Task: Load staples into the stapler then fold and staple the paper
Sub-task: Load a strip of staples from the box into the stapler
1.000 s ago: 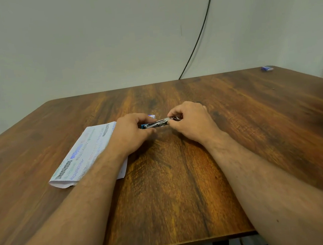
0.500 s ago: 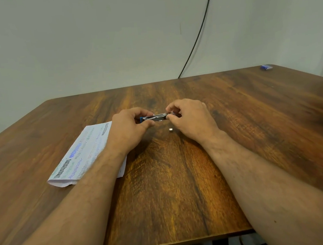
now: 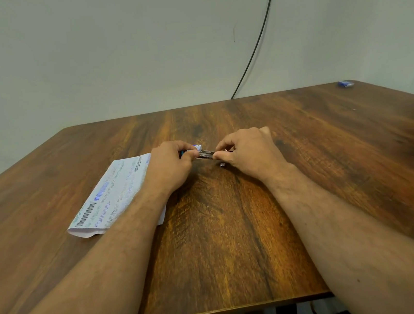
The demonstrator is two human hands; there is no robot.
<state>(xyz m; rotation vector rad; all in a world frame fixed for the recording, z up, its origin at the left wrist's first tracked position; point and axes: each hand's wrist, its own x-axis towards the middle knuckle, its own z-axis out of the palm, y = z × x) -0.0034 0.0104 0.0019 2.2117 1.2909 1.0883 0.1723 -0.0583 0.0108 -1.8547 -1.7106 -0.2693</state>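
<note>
A small blue and metal stapler [image 3: 204, 154] is held just above the middle of the wooden table [image 3: 234, 242]. My left hand [image 3: 170, 164] grips its blue left end between thumb and curled fingers. My right hand [image 3: 249, 152] pinches its metal right end with thumb and forefinger. A tiny white and metal piece [image 3: 222, 164], perhaps staples, lies on the table under my right hand. A folded printed paper [image 3: 113, 193] lies flat to the left, partly under my left forearm. A small white and blue thing [image 3: 197, 147] peeks out behind my left hand's fingers.
A small blue box [image 3: 345, 84] sits at the far right corner of the table. A black cable [image 3: 255, 43] hangs down the wall behind the table. The table's near edge [image 3: 230, 310] runs between my forearms.
Both hands lifted the stapler slightly off the table and now hold it a little farther apart. A small white piece has appeared on the table under my right hand.
</note>
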